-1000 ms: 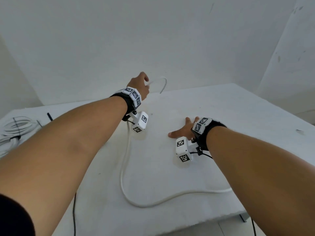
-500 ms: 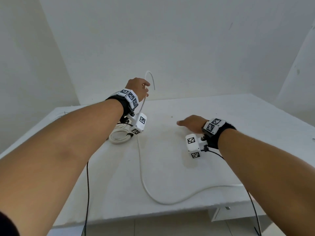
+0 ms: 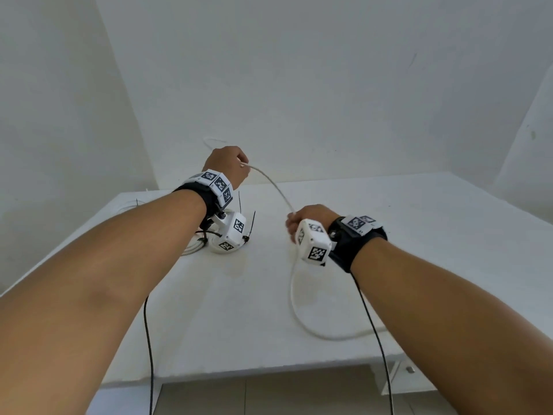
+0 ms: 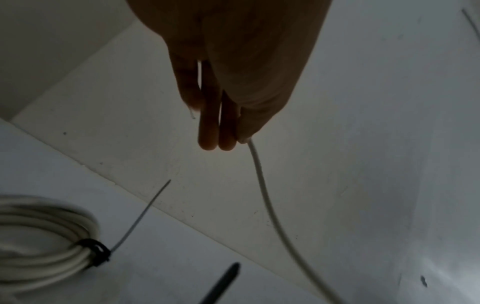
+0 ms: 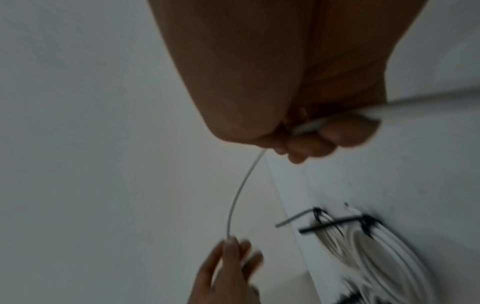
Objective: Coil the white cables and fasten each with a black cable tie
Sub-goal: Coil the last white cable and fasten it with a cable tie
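A loose white cable [image 3: 276, 187] runs in the air from my left hand [image 3: 230, 164] down to my right hand [image 3: 308, 218], then curves over the white table [image 3: 419, 235] toward its front edge. My left hand, raised above the table's back left, pinches the cable [image 4: 262, 181] near its end between thumb and fingers. My right hand curls round the cable [image 5: 242, 185] lower down. Coiled white cables [image 4: 44, 232] bound with black ties [image 4: 94, 254] lie on the table below my left wrist; the coiled cables [image 5: 376, 253] are blurred in the right wrist view.
A loose black tie [image 4: 223, 281] lies on the table near the coils. Thin black wires [image 3: 148, 339] hang from both wrist cameras over the table's front edge. White walls close in behind and to the left.
My right hand has lifted off the table and taken hold of the cable. My left hand keeps its pinch; the cable now spans between both hands. The head view has shifted.
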`<state>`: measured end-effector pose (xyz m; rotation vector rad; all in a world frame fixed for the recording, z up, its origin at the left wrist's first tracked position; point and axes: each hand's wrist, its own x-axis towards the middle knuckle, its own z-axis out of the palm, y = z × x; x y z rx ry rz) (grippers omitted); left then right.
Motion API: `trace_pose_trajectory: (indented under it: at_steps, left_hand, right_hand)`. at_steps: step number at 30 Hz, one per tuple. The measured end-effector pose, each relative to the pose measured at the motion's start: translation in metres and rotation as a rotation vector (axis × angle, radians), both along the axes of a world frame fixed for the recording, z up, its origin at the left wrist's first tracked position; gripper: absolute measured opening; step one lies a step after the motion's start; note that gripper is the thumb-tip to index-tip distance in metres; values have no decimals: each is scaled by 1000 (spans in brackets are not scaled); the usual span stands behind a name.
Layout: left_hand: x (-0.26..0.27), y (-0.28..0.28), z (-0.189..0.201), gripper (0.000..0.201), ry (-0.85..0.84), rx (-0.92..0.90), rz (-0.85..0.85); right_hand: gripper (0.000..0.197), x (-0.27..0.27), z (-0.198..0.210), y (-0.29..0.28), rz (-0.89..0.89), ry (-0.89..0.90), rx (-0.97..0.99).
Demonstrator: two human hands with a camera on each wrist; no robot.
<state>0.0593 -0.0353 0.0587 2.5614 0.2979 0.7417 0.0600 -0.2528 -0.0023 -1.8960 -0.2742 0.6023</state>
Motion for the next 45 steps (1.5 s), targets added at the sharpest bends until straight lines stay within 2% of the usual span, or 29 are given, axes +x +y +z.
trace_pose_trajectory:
  at_steps: [2,5,7,9,13,17,21,24,26,29,30,32,34,37,40,43,45]
  left_hand:
    - [-9,2,2,8,35,128,66]
    - [-23,1,1,20,56,339,118]
    - [-29,-1,-2,29,68,464,109]
    - [-32,-5,-3,31,36,484,79]
    - [-44,-8,3,37,16,230,-93]
    - [-63,11,7,42,2,149,-187]
    - [-80,22,4,37,25,-3,-233]
    - [-91,19,-1,26,33,-244,-333]
    - [-97,11,-4,23,6,-274,-344]
    - [-101,-6,-8,24,-24,-289,-348]
    - [-102,-12,-10,24,-27,-297,-351]
    - [-103,-23,-13,24,-25,-327,-372]
    - [-103,-33,-17,24,-41,-358,-389]
    - [-108,-44,-19,24,-95,-435,-368]
    - [-118,-54,-20,33,-77,-779,-443]
    - [-131,-63,-21,39,50,-1178,-597]
    - [-137,-67,-20,40,112,-1318,-698]
  right_hand:
    - [31,11,8,-12,-112,-164,-123]
    - [40,28,22,-29,-231,-328,-117]
    - [44,41,30,-35,-345,-370,-5]
    - [32,43,40,-34,-472,-356,215]
    - [22,49,53,-43,-568,-487,224]
    - [25,55,56,-64,-606,-563,204]
    - [28,59,46,-76,-584,-606,110]
    - [27,57,42,-73,-478,-658,-145]
    - [31,51,37,-64,-428,-733,-380]
    - [68,30,31,-39,-314,-905,-563]
    - [75,21,31,-29,-249,-998,-551]
    - [73,3,32,-8,-96,-1164,-424]
    - [55,-11,33,10,29,-1198,-251]
    - [20,-20,35,23,117,-1100,31]
    - [16,-24,36,22,81,-1004,240]
    - [17,-25,34,19,43,-984,307]
    - [17,-28,29,20,73,-924,322]
